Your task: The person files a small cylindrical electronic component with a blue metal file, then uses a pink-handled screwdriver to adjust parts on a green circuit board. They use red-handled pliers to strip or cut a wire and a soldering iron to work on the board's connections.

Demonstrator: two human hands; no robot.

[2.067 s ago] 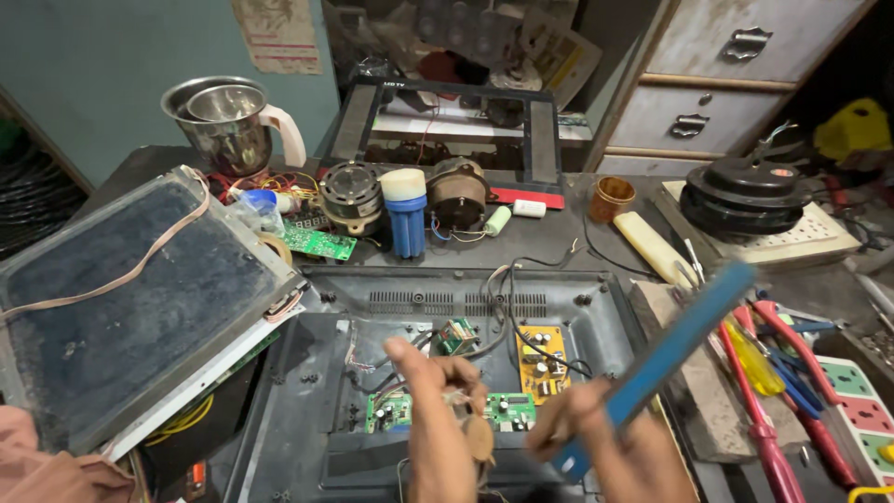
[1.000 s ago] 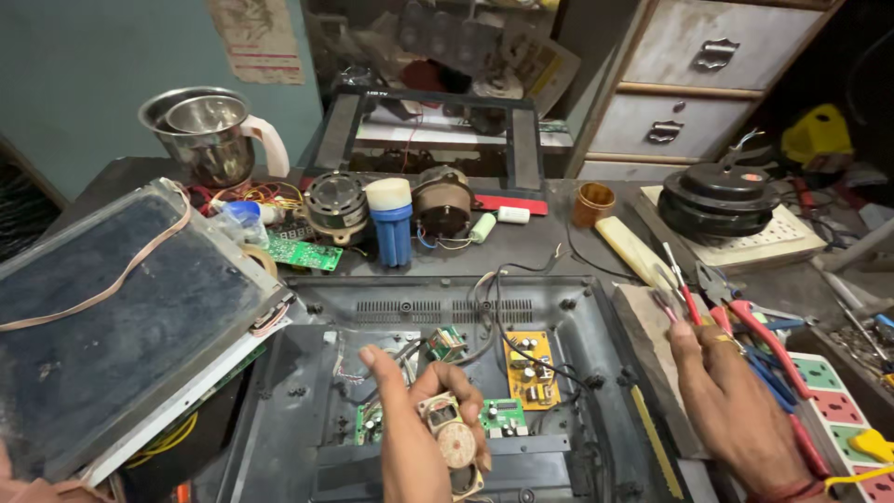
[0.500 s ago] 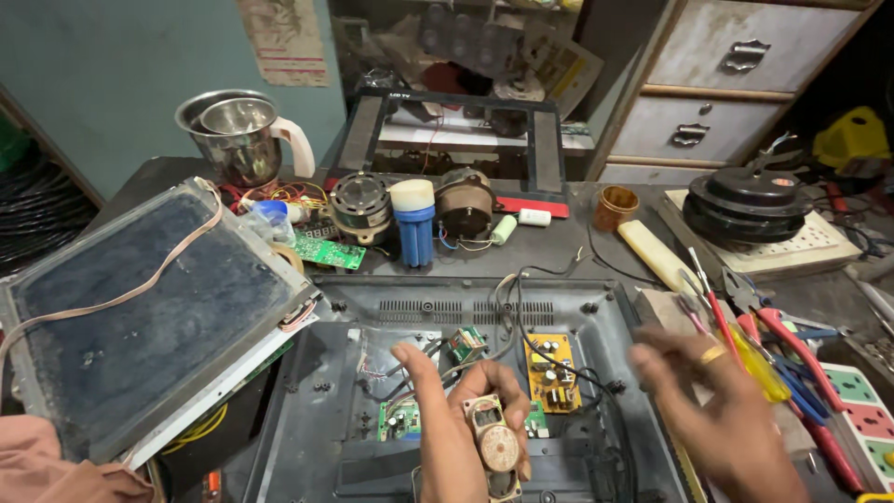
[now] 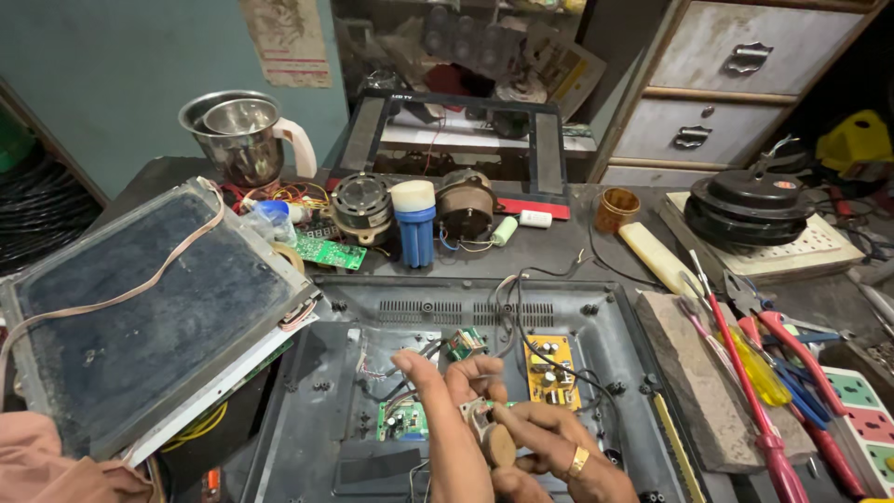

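My left hand [image 4: 449, 410] holds a small round tan part with a metal frame [image 4: 488, 434] low in the middle of the view, over the open black back shell of a screen [image 4: 372, 317]. My right hand [image 4: 559, 455], wearing a ring, now pinches the same part from the right side. Under the hands lie a green circuit board [image 4: 403, 421] and a yellow circuit board [image 4: 549, 371], with black wires [image 4: 521, 317] running to them.
A screen panel [image 4: 140, 317] leans at the left. Screwdrivers and pliers [image 4: 745, 354] lie at the right beside a colourful power strip [image 4: 861, 410]. Behind stand a steel mixer jar [image 4: 237, 135], motors [image 4: 361, 203], a blue cylinder [image 4: 415, 224] and a black frame [image 4: 456, 140].
My right hand put down a blue ruler, reached to the tools at the right, then came back to the small part held in my left hand.
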